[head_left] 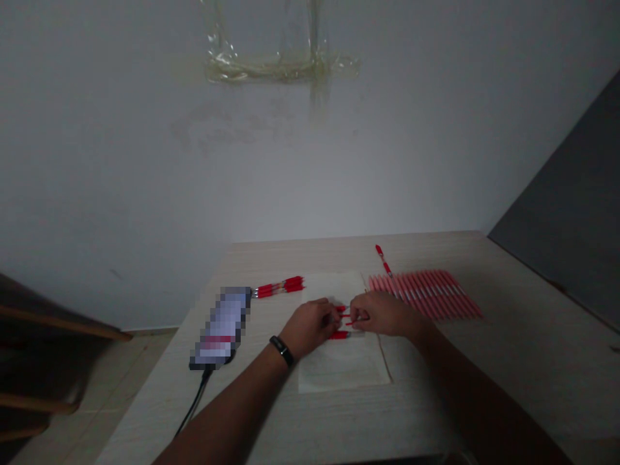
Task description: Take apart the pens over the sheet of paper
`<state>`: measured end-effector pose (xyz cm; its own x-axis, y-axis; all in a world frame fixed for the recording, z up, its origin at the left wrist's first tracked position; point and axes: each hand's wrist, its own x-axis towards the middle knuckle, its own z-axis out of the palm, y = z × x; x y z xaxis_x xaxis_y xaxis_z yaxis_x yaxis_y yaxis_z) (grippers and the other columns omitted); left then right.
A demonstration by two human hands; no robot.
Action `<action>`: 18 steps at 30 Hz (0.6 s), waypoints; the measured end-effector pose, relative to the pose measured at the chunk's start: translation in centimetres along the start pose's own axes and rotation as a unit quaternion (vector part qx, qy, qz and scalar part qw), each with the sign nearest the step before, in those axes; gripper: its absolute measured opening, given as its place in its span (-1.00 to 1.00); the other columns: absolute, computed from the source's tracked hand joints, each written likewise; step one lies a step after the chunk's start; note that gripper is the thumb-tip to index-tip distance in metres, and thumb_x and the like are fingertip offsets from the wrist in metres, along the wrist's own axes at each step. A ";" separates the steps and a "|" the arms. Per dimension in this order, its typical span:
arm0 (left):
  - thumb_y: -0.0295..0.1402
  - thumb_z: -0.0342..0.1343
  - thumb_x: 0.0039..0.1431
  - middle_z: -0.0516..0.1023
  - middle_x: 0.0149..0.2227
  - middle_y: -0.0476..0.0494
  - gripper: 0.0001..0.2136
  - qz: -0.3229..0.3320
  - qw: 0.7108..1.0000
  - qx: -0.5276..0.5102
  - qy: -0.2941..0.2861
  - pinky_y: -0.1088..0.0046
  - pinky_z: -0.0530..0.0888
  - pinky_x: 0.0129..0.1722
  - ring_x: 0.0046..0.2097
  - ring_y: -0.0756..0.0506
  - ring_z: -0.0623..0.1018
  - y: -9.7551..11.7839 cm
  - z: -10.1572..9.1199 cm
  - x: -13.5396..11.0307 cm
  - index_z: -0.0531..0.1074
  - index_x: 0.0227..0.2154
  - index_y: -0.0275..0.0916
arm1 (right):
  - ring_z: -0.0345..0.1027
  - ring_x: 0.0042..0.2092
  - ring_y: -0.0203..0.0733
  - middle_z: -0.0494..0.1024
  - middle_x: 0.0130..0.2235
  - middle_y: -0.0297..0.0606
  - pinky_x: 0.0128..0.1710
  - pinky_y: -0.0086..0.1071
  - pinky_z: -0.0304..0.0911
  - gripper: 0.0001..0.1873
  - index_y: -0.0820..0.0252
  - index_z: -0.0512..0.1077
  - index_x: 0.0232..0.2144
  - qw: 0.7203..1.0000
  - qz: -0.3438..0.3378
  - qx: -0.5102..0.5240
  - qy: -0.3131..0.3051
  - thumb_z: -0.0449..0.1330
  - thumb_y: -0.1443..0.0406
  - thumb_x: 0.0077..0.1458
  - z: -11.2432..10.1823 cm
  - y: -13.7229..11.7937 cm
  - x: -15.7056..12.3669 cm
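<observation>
My left hand (314, 325), a black band on its wrist, rests over a sheet of pale paper (339, 372) with its fingers curled in a pinch. What those fingers grip is hidden. Facing it, my right hand (385, 312) pinches a thin red pen part (349, 323) at its fingertips. A red pen piece (340, 335) lies on the paper just below the left fingers, and another red piece (341, 309) shows above them. The small parts between the hands are too blurred to tell apart.
Several red pens (278, 287) lie bundled at the left, by a phone (223, 329) with a cable (194, 407). To the right is a neat row of pale red pens (431, 294). One red pen (383, 260) lies behind it, near the wall (339, 174).
</observation>
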<state>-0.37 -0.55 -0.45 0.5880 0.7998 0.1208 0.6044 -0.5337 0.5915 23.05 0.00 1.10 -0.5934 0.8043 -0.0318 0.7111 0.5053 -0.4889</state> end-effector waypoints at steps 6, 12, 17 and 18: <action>-0.45 0.14 0.15 0.57 -0.31 -0.10 -0.91 -0.002 0.999 -0.023 0.034 0.46 0.36 -0.28 -0.29 -0.06 0.50 0.1 0.0 0.2 0.55 -0.34 -0.21 | 0.36 -0.36 -0.26 0.55 -0.39 -0.31 -0.40 -0.44 0.02 -0.93 0.17 0.50 -0.34 0.999 -0.012 -0.010 0.049 0.25 0.28 0.14 0.0 0.5 0.4; -0.31 0.09 0.25 0.56 -0.38 -0.09 -0.84 -0.037 0.987 -0.092 0.129 0.46 0.34 -0.33 -0.34 -0.05 0.48 -1.3 -1.5 0.6 0.52 -0.35 -0.25 | 0.24 -0.53 -0.33 0.38 -0.58 -0.41 -0.46 -0.43 -0.03 -0.71 0.18 0.36 -0.50 0.987 0.033 0.010 0.160 0.13 0.20 0.25 -0.7 1.5 0.4; -0.16 0.08 0.25 0.50 -0.44 -0.05 -0.73 -0.082 0.952 -0.172 0.238 0.45 0.33 -0.35 -0.38 -0.05 0.45 -3.2 -3.2 0.8 0.50 -0.36 -0.27 | 0.17 -0.50 -0.32 0.27 -0.58 -0.40 -0.44 -0.40 -0.06 -0.54 0.18 0.20 -0.62 0.966 0.031 -0.022 0.254 0.08 0.14 0.29 -1.5 3.7 0.5; -0.15 0.08 0.25 0.49 -0.45 -0.05 -0.72 -0.087 0.948 -0.181 0.246 0.45 0.34 -0.35 -0.37 -0.06 0.45 -3.5 -3.3 0.9 0.49 -0.37 -0.27 | 0.15 -0.51 -0.33 0.24 -0.59 -0.40 -0.43 -0.40 -0.07 -0.52 0.18 0.17 -0.63 0.963 0.032 -0.021 0.266 0.07 0.13 0.30 -1.5 4.2 0.5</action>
<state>-3.73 2.92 0.24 0.1208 0.9460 0.3008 0.3930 -0.3239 0.8606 26.31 3.00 0.38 -0.2785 0.8755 0.3948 0.7615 0.4518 -0.4648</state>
